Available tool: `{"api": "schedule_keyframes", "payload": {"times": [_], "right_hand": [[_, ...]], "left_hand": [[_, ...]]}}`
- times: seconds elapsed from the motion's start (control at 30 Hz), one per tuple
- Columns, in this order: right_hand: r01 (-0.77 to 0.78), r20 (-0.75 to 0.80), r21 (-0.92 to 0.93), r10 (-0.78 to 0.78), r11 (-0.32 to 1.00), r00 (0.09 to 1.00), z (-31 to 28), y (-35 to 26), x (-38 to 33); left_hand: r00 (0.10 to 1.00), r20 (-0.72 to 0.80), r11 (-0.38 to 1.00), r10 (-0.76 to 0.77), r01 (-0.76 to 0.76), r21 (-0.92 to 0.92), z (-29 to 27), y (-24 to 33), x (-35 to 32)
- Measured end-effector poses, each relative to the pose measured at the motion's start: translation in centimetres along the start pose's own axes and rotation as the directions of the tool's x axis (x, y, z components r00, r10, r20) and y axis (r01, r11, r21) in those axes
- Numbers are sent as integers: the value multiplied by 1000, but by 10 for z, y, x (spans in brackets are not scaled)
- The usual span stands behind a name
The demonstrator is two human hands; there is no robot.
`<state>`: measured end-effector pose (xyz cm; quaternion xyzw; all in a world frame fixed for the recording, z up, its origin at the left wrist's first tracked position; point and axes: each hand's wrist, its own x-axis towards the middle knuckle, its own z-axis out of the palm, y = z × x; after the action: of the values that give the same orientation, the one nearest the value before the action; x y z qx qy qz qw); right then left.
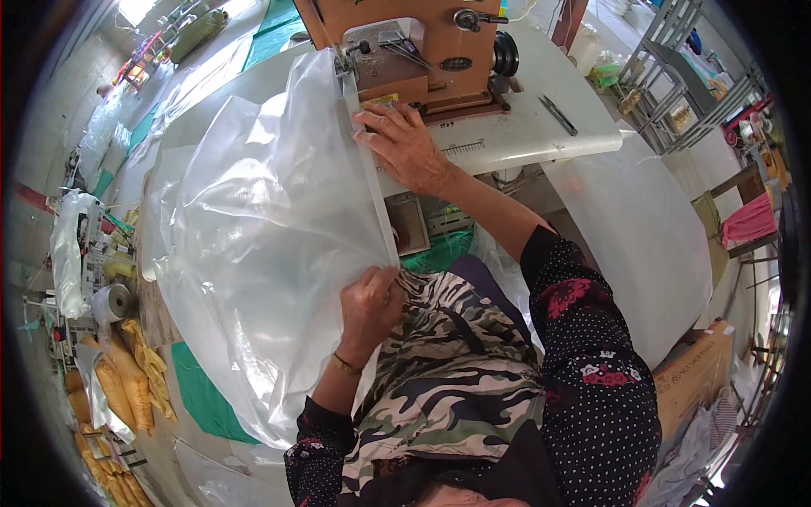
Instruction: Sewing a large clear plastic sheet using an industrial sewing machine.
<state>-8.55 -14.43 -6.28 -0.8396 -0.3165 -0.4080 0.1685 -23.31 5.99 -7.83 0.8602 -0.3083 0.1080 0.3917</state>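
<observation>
A large sheet of clear plastic film (262, 194) spreads over the left of the table and hangs down beside my lap. Its folded edge runs from the needle end of a brown sewing machine (460, 51) down toward me. My left hand (369, 306) is closed in a fist on that edge, near my waist. Farther up, my right hand (407, 149) lies with fingers stretched out across the edge, just in front of the machine's base. Its fingertips press on the film. The film's far corner reaches the presser foot (342, 66).
Dark thread snips (557, 116) lie on the white tabletop (528, 135) right of the machine. Another translucent sheet (634, 245) hangs at the right. A metal rack (676, 72) stands at the far right, above a cardboard box (697, 372). Yellow-brown bundles (127, 380) lie at the left.
</observation>
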Motion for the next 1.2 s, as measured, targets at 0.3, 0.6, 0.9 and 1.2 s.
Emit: {"api": "schedule_keyframes", "payload": {"times": [0.3, 0.6, 0.9, 1.2], "right_hand": [[-96, 14, 68, 95, 993, 995, 1, 0, 1], [-165, 47, 97, 161, 982, 986, 1, 0, -1], [-211, 38, 170, 207, 963, 978, 5, 1, 1], [-378, -63, 583, 504, 719, 862, 20, -55, -58]], "left_hand": [[991, -68, 978, 115, -101, 183, -10, -18, 82], [989, -107, 959, 107, -74, 273, -4, -40, 165], [970, -198, 985, -140, 156, 68, -15, -32, 143], [893, -444, 943, -71, 205, 263, -36, -40, -49]]}}
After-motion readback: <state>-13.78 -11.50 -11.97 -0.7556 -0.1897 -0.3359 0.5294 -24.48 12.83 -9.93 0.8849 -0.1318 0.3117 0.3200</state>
